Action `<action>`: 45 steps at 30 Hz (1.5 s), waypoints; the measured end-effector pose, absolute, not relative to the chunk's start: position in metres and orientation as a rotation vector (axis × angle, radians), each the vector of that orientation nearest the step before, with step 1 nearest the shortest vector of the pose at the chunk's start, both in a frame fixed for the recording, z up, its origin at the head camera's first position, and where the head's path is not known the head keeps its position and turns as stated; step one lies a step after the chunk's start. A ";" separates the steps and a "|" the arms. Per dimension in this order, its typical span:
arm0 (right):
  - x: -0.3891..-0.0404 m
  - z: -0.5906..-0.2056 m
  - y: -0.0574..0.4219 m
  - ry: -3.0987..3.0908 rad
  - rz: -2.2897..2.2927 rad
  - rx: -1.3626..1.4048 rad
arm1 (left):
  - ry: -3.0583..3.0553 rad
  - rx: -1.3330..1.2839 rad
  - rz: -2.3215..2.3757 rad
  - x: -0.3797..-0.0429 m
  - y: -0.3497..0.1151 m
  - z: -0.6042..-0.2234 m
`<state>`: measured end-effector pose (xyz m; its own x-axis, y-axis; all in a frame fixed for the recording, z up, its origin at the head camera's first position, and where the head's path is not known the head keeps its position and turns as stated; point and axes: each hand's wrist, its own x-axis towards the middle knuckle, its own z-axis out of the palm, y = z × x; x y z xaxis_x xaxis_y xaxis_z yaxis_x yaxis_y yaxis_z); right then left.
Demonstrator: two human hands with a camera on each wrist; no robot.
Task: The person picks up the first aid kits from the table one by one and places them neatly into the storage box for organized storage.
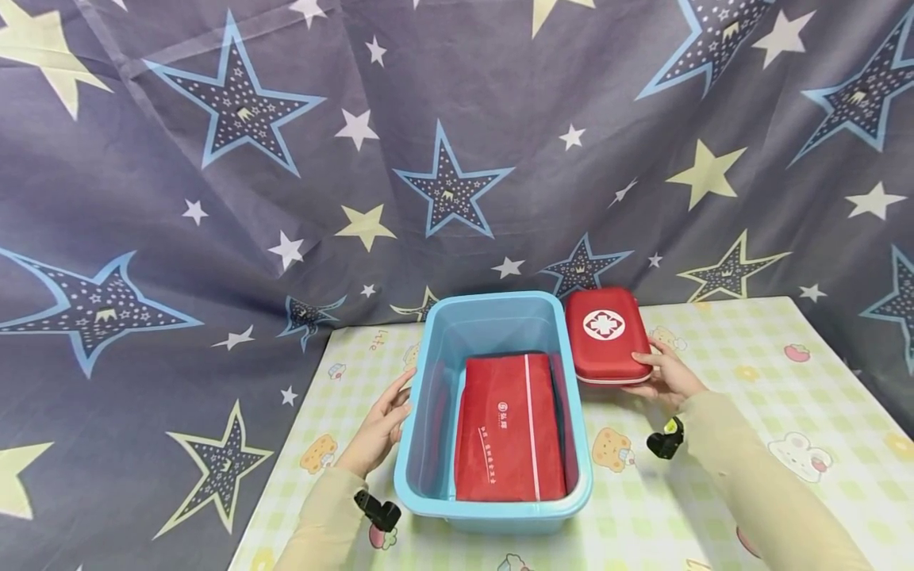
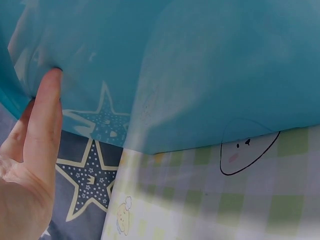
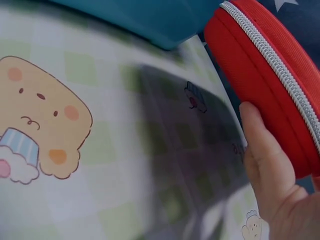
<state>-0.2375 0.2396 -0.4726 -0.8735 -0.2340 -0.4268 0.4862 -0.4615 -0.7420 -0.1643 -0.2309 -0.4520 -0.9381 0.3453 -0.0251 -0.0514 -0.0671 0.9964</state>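
A blue plastic bin stands on the table with a folded red bag bearing white lettering lying flat inside. My left hand is at the bin's left side; in the left wrist view its straight fingers touch the outer wall. To the right of the bin, my right hand grips a red first-aid case with a white cross emblem by its near right corner, thumb on top and fingers beneath. In the right wrist view the case's silver zipper shows, and a shadow falls on the tabletop below.
A green-and-white checked cloth with cartoon prints covers the table. Behind it hangs a dark curtain patterned with stars, close to the bin's far end. Each wrist wears a small black camera.
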 end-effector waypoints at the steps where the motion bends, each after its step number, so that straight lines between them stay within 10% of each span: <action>1: -0.237 -0.472 0.240 1.321 -2.343 0.365 | 1.938 0.317 2.086 -0.164 -0.231 -0.452; 45: -0.208 -0.438 0.258 1.208 -2.386 0.229 | 1.923 0.347 2.088 -0.164 -0.232 -0.449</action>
<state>-0.2079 0.2577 -0.4380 -0.8836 -0.3196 -0.3423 0.4651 -0.5132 -0.7213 -0.1635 -0.2322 -0.4495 -0.9318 0.3628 -0.0127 -0.0425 -0.0742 0.9963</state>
